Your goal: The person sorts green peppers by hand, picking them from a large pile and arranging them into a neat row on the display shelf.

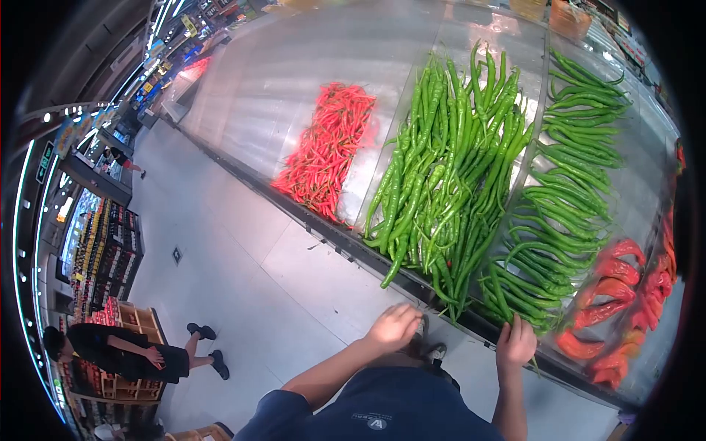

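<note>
I stand at a sloping produce counter [346, 242]. My left hand [394, 328] hangs in a loose fist just below the counter's front edge and holds nothing that I can see. My right hand [515, 342] rests at the counter's edge, its fingers touching the lowest long green peppers [515, 294]. A big pile of long green chillies [448, 169] lies in the middle bin. Thin red chillies [327, 151] fill the bin to the left. Large red peppers [614, 294] lie at the right.
Clear dividers separate the bins. A grey tiled aisle [235, 272] runs along the counter. A person in black [118, 353] bends by wooden crates at lower left. Shelves of goods [99, 250] stand further left.
</note>
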A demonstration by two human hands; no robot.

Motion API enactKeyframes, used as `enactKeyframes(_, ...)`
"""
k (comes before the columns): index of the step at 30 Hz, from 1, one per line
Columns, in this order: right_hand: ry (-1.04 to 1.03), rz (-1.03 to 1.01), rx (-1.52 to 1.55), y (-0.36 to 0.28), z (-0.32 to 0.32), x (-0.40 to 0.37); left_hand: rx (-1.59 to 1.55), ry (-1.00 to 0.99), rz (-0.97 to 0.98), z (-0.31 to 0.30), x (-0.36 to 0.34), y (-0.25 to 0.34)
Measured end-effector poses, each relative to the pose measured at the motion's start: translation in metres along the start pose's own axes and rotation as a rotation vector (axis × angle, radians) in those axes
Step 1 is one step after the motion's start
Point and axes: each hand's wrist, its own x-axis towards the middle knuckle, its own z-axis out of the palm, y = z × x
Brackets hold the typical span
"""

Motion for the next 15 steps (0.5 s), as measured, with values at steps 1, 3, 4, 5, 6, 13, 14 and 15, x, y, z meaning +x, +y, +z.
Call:
enactKeyframes(1, -0.028, 0.012, 0.002, 0.000, -0.001, 0.000, -0.025, -0.094, 0.053, -0.004, -0.009, 0.003)
enactKeyframes(3, -0.056, 0.004, 0.032, 0.002, -0.002, 0.005, -0.037, -0.262, 0.109, -0.008, -0.027, 0.001)
enactKeyframes(4, -0.054, -0.006, 0.038, 0.005, -0.003, 0.006, -0.033, -0.252, 0.103, -0.010, -0.035, -0.001)
enactKeyframes(5, -0.102, 0.023, 0.108, 0.007, -0.005, 0.007, 0.011, -0.402, 0.024, -0.012, -0.042, -0.005)
enactKeyframes(6, -0.148, 0.053, 0.172, 0.007, -0.010, 0.009, 0.051, -0.551, -0.051, -0.012, -0.049, -0.009)
enactKeyframes(13, -0.030, 0.172, 0.196, -0.030, -0.045, 0.012, 0.145, -0.597, -0.025, -0.038, -0.068, -0.057)
enactKeyframes(14, -0.001, 0.210, 0.229, -0.045, -0.046, 0.011, 0.120, -0.526, 0.013, -0.048, -0.069, -0.066)
enactKeyframes(15, 0.015, 0.237, 0.248, -0.065, -0.047, 0.014, 0.122, -0.527, 0.025, -0.060, -0.069, -0.075)
